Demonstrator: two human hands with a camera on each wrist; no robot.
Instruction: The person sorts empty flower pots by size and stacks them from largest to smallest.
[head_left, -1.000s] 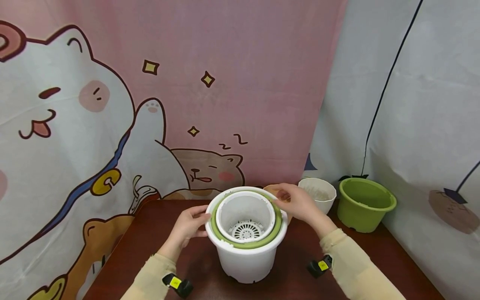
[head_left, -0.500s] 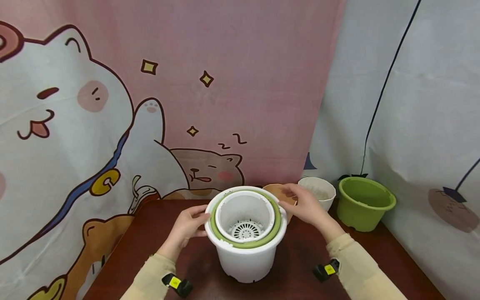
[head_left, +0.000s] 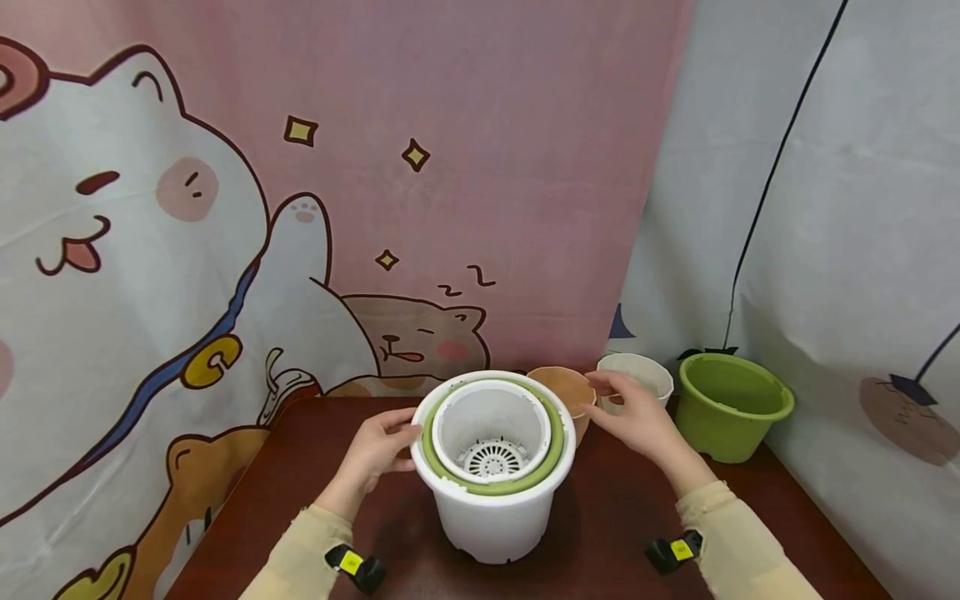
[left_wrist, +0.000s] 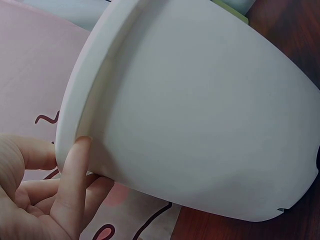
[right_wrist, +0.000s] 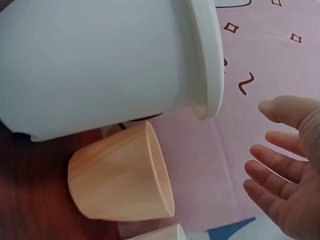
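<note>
A large white flowerpot point(head_left: 495, 525) stands upright on the table. Nested inside it are a green pot point(head_left: 557, 457), of which the rim shows, and a smaller white pot point(head_left: 480, 410) with a slotted bottom. My left hand point(head_left: 372, 454) grips the big pot's rim from the left; in the left wrist view its thumb and fingers point(left_wrist: 75, 180) pinch that rim. To the right of the stack, my right hand point(head_left: 637, 417) is held in the air with relaxed fingers apart, touching nothing. The right wrist view shows this hand point(right_wrist: 295, 170) clear of the white pot's rim.
An orange pot point(head_left: 564, 385) stands behind the stack on its right. Beyond it is a white faceted pot point(head_left: 647, 371), then a green pot point(head_left: 722, 429) near the table's right side. A printed cloth point(head_left: 525, 167) hangs behind the dark red table point(head_left: 622, 500).
My right hand has let go of the stack's rim and moved right, away from it. The left hand and the nested pots have stayed in place.
</note>
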